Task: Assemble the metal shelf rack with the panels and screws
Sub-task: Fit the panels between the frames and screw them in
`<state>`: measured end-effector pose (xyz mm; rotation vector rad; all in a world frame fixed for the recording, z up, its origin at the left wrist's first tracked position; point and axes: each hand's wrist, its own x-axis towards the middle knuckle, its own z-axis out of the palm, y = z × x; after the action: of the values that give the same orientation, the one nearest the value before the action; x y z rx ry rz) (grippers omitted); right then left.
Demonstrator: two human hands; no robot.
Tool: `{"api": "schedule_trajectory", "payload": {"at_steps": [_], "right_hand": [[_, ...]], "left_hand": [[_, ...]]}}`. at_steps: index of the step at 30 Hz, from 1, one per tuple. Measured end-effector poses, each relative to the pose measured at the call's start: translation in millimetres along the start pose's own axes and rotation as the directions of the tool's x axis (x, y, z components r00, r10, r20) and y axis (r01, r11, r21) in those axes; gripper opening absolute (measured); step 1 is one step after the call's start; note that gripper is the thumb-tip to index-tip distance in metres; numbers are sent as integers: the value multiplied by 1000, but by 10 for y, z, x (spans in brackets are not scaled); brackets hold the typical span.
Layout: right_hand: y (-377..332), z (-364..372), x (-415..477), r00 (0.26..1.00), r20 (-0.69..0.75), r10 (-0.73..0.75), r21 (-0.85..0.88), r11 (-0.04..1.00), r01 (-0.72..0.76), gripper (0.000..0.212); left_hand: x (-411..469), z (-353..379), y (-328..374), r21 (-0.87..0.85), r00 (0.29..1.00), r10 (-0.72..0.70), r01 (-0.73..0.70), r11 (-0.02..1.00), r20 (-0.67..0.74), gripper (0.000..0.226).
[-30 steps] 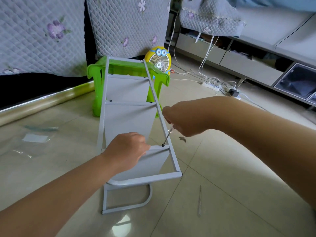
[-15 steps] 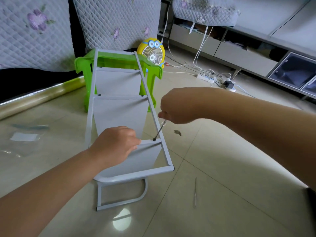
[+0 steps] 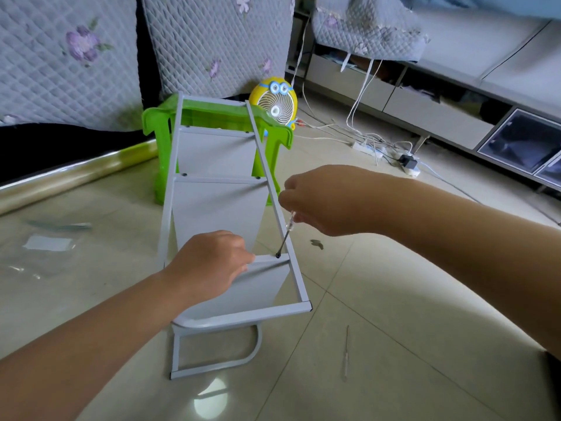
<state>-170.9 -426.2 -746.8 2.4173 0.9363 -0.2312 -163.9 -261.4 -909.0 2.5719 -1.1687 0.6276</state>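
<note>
The rack (image 3: 218,205) lay on the floor (image 3: 394,329), its far end leaning on a green stool (image 3: 158,123). The left hand (image 3: 209,265) gripped the edge of the rack's nearest panel (image 3: 261,284); the right hand (image 3: 321,202) pinched a screwdriver (image 3: 285,238), tip on a screw (image 3: 277,255) at that panel's right corner.

screwdriver (image 3: 285,234) handle hidden, plastic wrapper (image 3: 48,244) blurred

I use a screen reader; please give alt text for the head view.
A right hand holds a screwdriver to a screw on a grey shelf rack while the left hand grips the nearest panel. The rack lies on a tiled floor, its far end against a green stool.
</note>
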Motion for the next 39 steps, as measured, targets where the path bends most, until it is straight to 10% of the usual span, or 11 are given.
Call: {"api": "schedule_trajectory", "payload": {"at_steps": [9,18,23,39], "right_hand": [[-115,-147,2,992,65,-108,-251,961,121,17],[90,-71,149,891,371,261,350,850,-394,40],[-77,-23,-24,986,98,133,272,950,-155,19],[-53,-63,-43,989,146,-23,-128,991,42,23]], "left_hand": [[-24,-14,3,-44,998,-52,50,998,-27,33],[-3,5,21,-28,999,-40,40,999,5,33],[9,7,15,-40,1000,-25,26,999,12,19],[10,12,-27,-34,999,-38,37,999,-21,35]]}}
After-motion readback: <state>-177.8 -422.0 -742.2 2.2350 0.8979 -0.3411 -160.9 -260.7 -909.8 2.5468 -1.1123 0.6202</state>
